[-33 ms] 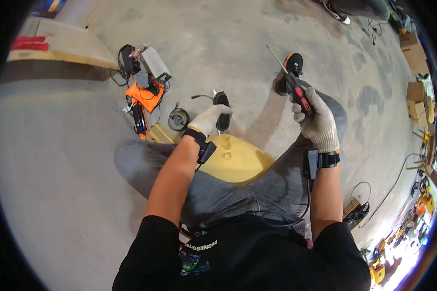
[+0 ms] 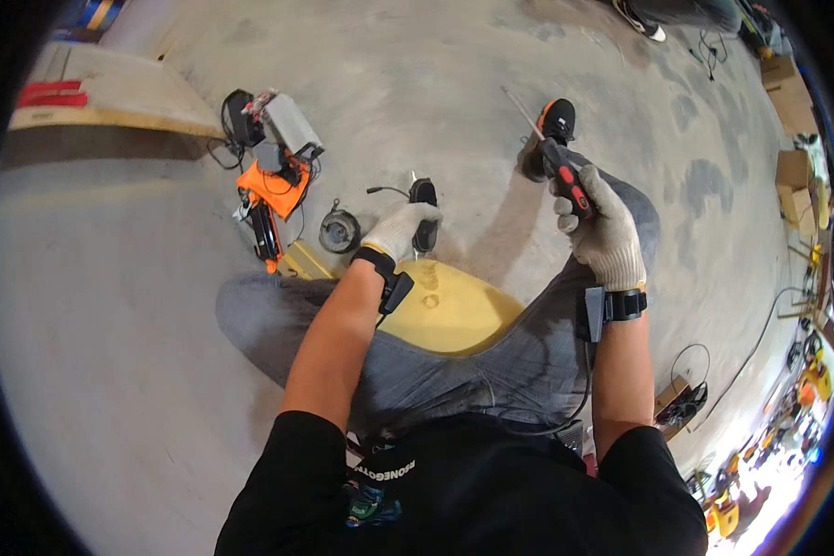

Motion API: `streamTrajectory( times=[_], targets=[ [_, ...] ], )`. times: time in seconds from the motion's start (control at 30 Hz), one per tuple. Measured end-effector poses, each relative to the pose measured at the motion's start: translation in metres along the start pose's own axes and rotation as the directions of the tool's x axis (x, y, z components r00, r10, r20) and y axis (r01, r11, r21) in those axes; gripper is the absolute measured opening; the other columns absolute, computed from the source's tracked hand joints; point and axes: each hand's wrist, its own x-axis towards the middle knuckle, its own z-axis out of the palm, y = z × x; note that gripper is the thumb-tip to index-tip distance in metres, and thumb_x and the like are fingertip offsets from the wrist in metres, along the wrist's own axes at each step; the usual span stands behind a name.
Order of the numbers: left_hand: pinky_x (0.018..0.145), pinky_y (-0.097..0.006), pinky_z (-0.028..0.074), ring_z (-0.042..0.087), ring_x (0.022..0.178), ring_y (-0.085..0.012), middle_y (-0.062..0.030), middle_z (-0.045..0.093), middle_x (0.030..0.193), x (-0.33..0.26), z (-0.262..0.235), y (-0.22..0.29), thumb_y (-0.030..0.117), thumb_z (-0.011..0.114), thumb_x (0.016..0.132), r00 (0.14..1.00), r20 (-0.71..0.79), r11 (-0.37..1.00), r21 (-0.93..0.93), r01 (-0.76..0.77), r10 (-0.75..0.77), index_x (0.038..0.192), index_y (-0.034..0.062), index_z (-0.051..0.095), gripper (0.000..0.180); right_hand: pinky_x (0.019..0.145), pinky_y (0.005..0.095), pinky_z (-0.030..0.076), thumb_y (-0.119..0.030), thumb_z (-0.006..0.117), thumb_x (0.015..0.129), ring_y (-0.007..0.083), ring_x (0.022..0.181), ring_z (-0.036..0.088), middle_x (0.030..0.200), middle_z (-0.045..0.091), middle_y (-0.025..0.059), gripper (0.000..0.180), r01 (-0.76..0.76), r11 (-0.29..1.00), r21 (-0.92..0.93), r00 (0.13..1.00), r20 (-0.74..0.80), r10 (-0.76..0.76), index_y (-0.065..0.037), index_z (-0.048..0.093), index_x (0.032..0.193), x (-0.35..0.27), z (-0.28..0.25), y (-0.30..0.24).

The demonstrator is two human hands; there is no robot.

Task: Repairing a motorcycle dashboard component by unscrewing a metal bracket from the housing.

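Left hand [image 2: 400, 229] clasps black device [image 2: 423, 192], right hand [image 2: 610, 233] screwdriver [image 2: 556, 162]; round part [image 2: 340, 231], orange item [image 2: 283, 194] nearby.

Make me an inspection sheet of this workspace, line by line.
Surface: grey floor, darker patches.
Job's things: black part; screwdriver-like tool, red and black.
Clutter: round dark part, orange item, grey box.
Grips: left grip closed on the black part; right grip closed on the tool's handle.
Cables: short cable beside the black part.
Surroundings: cardboard boxes at right; another person's shoe at top.
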Motion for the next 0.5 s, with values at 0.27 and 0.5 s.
streamTrajectory(
  times=[0.27, 0.5],
  targets=[
    [0.062, -0.032, 0.053, 0.064, 0.07, -0.0176, -0.0042, 0.066, 0.084, 0.081, 0.017, -0.03, 0.014, 0.067, 0.092, 0.987, -0.074, 0.965, -0.234, 0.119, -0.14, 0.095, 0.0058, 0.066, 0.009, 0.059, 0.0268, 0.053, -0.029, 0.06, 0.106, 0.0141, 0.075, 0.064, 0.1, 0.066, 0.0103, 0.037, 0.04, 0.999, 0.031, 0.996, -0.085, -0.037, 0.003, 0.062, 0.125, 0.004, 0.001, -0.003],
    [0.067, -0.033, 0.056, 0.066, 0.075, -0.0187, -0.0039, 0.067, 0.088, 0.113, 0.015, -0.035, 0.011, 0.067, 0.093, 0.984, -0.03, 0.952, -0.26, 0.161, -0.174, 0.102, 0.0062, 0.065, 0.01, 0.063, 0.0286, 0.055, -0.026, 0.058, 0.105, 0.0148, 0.078, 0.066, 0.103, 0.069, 0.0098, 0.039, 0.089, 0.994, 0.062, 0.987, -0.142, -0.079, 0.004, 0.064, 0.129, 0.003, -0.003, -0.002]
  ],
)
